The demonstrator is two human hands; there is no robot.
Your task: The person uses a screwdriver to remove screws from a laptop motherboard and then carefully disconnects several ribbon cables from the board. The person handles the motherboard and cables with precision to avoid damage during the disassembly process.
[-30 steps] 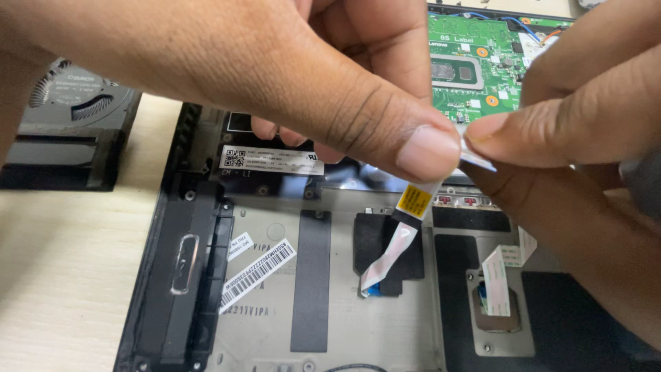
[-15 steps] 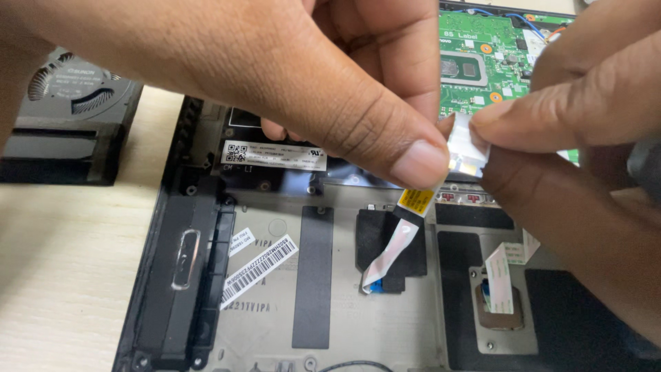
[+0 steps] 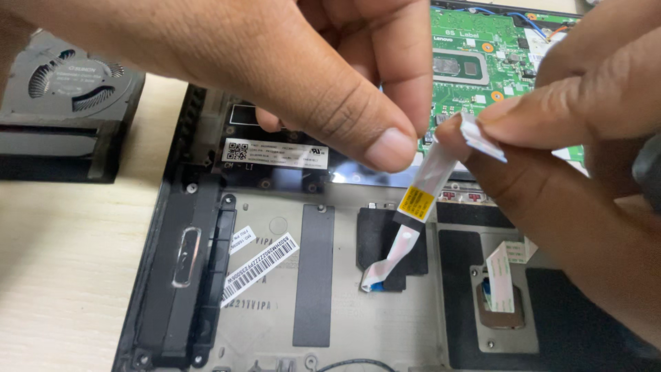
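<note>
Right hand (image 3: 585, 117) pinches the top end of the white ribbon cable (image 3: 430, 176) w/ thumb & forefinger. Left hand (image 3: 289, 76) hovers just beside, fingers curled, holding nothing. Cable runs down into the open laptop chassis (image 3: 323, 324), near the green motherboard (image 3: 475, 62).

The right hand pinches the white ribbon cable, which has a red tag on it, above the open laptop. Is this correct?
Not quite: in the head view the tag on the ribbon cable is yellow, not red. The rest holds: the right hand pinches the white cable above the open laptop.
</note>
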